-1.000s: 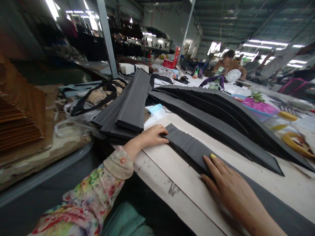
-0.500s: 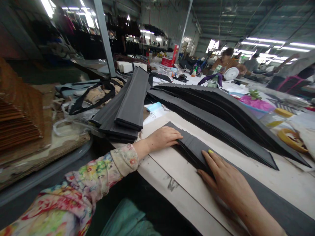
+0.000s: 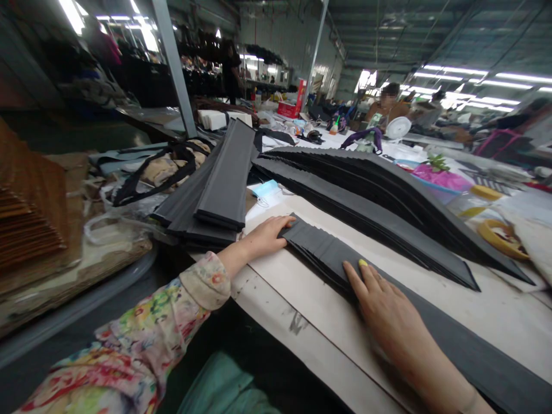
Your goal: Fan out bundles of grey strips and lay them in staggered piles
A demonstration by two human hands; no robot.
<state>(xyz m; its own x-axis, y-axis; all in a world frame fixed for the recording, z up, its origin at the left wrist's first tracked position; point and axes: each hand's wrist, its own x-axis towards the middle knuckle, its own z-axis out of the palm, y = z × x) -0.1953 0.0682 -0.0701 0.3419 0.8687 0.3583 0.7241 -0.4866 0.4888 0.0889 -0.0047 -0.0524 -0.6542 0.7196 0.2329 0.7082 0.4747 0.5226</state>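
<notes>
A stack of long dark grey strips (image 3: 321,244) with black edges lies slantwise on the pale board before me. My left hand (image 3: 271,234) is closed around the far left end of this stack, fingers over the corner and thumb at the near side. Farther along, my right hand (image 3: 388,305) lies on top of the strips with its fingers stretched out; its thumb is hidden at the near edge. Behind them is a second, larger pile of dark grey strips (image 3: 366,207), bowed upward. More grey strips (image 3: 228,178) are piled crosswise beyond my left hand.
A pale board (image 3: 297,276) covers the table, whose near edge runs diagonally below my hands. A blue face mask (image 3: 265,188) lies behind the stack. At right are a yellow tape roll (image 3: 502,238) and a pink bag (image 3: 442,177). Brown sheets (image 3: 34,201) stand at left.
My left hand has shifted left from the near side of the stack to its end corner. The right hand stays on top, its thumb now out of sight. The view has moved slightly.
</notes>
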